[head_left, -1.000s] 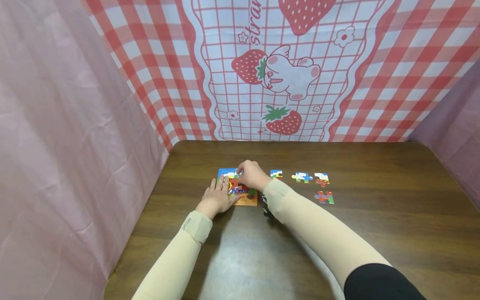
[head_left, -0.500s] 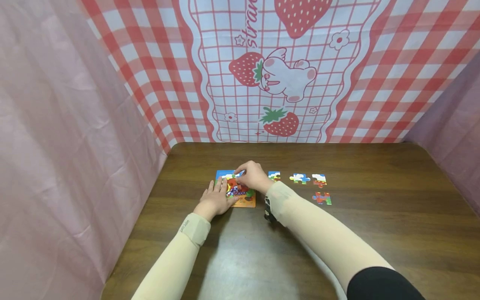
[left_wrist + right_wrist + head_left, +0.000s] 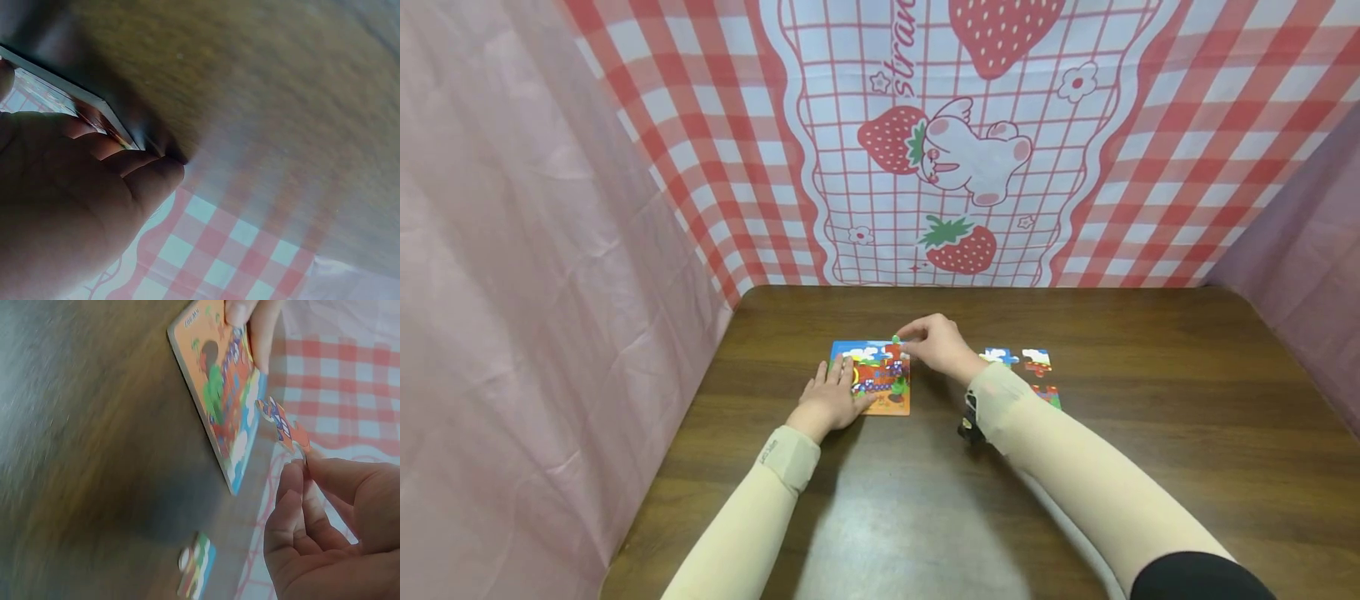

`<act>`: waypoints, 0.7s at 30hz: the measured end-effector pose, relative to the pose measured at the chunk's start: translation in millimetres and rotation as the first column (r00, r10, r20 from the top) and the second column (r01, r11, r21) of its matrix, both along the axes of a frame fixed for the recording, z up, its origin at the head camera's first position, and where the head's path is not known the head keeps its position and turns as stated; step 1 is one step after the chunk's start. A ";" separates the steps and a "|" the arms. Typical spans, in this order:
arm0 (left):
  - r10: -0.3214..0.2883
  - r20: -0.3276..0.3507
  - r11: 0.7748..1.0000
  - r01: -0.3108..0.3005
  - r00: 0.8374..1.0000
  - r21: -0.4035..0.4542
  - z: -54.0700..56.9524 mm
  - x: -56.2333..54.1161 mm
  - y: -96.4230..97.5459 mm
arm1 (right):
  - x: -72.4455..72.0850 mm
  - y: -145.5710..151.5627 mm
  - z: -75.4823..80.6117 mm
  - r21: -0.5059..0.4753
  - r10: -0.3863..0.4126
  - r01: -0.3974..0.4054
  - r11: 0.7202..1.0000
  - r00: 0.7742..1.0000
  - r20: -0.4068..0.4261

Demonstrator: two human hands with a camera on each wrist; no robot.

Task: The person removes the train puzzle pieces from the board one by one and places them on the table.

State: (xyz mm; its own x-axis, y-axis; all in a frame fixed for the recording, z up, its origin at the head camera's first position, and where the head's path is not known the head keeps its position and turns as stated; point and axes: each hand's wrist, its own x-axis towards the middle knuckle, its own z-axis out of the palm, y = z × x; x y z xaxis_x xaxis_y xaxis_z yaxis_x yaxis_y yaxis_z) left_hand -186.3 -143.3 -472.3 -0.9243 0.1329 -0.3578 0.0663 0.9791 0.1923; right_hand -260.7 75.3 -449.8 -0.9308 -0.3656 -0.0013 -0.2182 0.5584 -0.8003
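While the left hand (image 3: 826, 406) lay with fingers extended over the left side of a rectangular, multicoloured puzzle board (image 3: 892, 407), the right hand (image 3: 938, 344) had its grip clamped, thumb against finger, on a red jigsaw piece (image 3: 289, 430) with blue-and-white markings, raised near the board's far right corner. Loose multicoloured jigsaw pieces (image 3: 1037, 358) rested rightward on the brown wooden desk (image 3: 1150, 433).

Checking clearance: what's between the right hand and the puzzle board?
A puzzle piece, pinched by the right hand, sticks out toward the puzzle board; right wrist view shows it.
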 end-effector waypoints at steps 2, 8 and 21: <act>-0.001 0.000 1.000 0.001 1.000 0.001 0.5 0.4 -0.2 | 0.7 7.8 1.6 -0.015 -0.001 0.001 1.000 1.000 0.004; -0.008 -0.004 1.000 0.008 1.000 0.004 1.0 0.8 -0.4 | 4.7 27.1 5.8 -0.053 -0.027 0.029 0.998 0.999 0.035; -0.022 -0.019 1.000 0.022 1.000 0.000 0.6 0.8 0.1 | 12.6 66.8 3.7 -0.052 -0.053 0.053 0.997 0.998 0.017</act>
